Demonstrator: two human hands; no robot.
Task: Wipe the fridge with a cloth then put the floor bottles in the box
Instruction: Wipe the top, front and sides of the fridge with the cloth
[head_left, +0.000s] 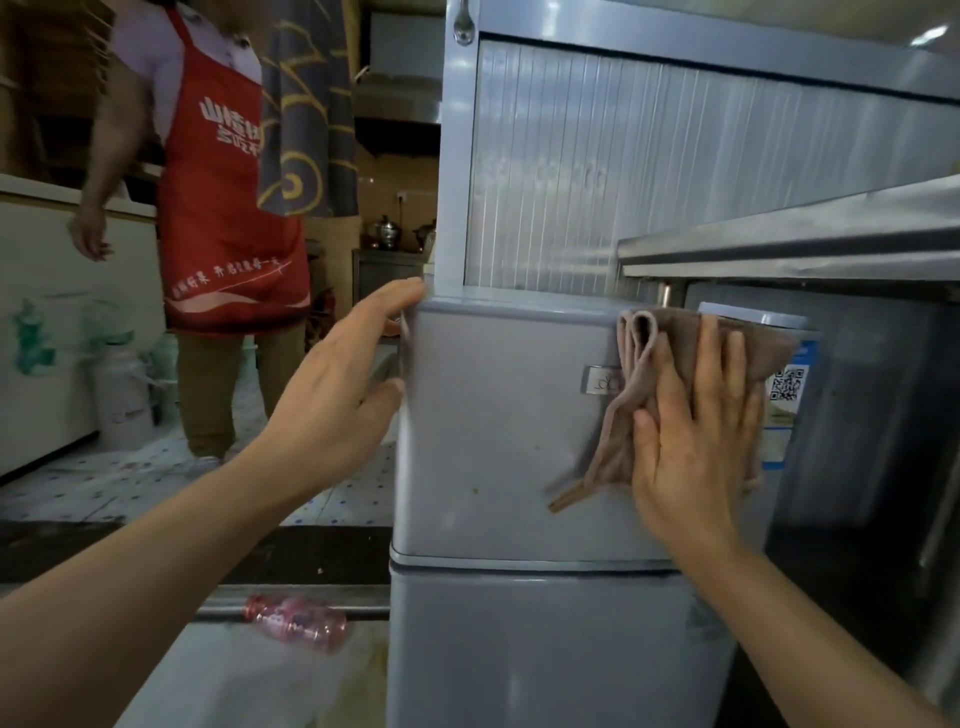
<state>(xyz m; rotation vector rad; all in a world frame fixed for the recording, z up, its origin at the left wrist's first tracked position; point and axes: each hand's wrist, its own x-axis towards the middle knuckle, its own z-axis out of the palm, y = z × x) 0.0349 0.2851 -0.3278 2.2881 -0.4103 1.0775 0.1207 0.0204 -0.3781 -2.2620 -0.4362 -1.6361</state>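
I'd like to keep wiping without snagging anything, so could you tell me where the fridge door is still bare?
Bare door lies between the left hand at its left edge and the cloth under the right hand, below the small badge. The right side is crowded: sticker, steel counter close above.

One grey fridge (498, 415) with two doors, one brown cloth (675, 395) and one pink-labelled plastic bottle (296, 623) on the floor share the scene with two bare hands, left (343, 395) and right (696, 441); one person in a red apron (218, 208) stands behind, beside two white jugs (124, 395).
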